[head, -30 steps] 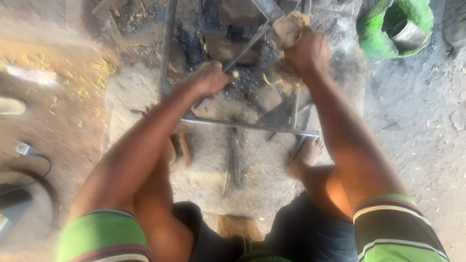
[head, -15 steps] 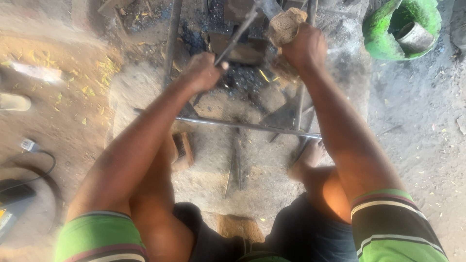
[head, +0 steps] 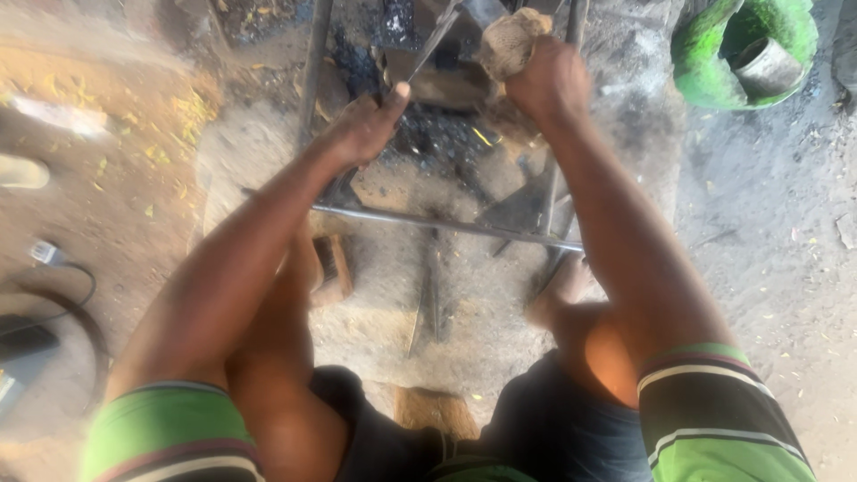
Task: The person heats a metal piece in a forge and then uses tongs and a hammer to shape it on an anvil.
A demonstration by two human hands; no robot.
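Head view, looking down past my knees. My left hand [head: 364,129] is closed tight round the near end of a thin metal rod [head: 435,40], whose far tip reaches up into the dark coal bed [head: 428,134]. My right hand [head: 552,82] is clamped on a rough, pale brown lump [head: 509,40], wood or stone, I cannot tell which, held just right of the rod. Over the last second both hands have moved further from me, toward the coal bed, and the rod now points more steeply upward; I judge I am working its tip deeper into the coals.

Around the coal bed: a frame of metal bars [head: 446,223] runs across on its near side, and two uprights rise left and right of it. A flat grey block [head: 437,80] sits within the coals. A green tub [head: 714,62] with a small tin [head: 763,67] inside stands well right of the coal bed. A black cable [head: 62,286] lies far to the left on the dirt floor [head: 786,268]. My bare foot [head: 558,290] rests just behind the cross bar, close to the work.
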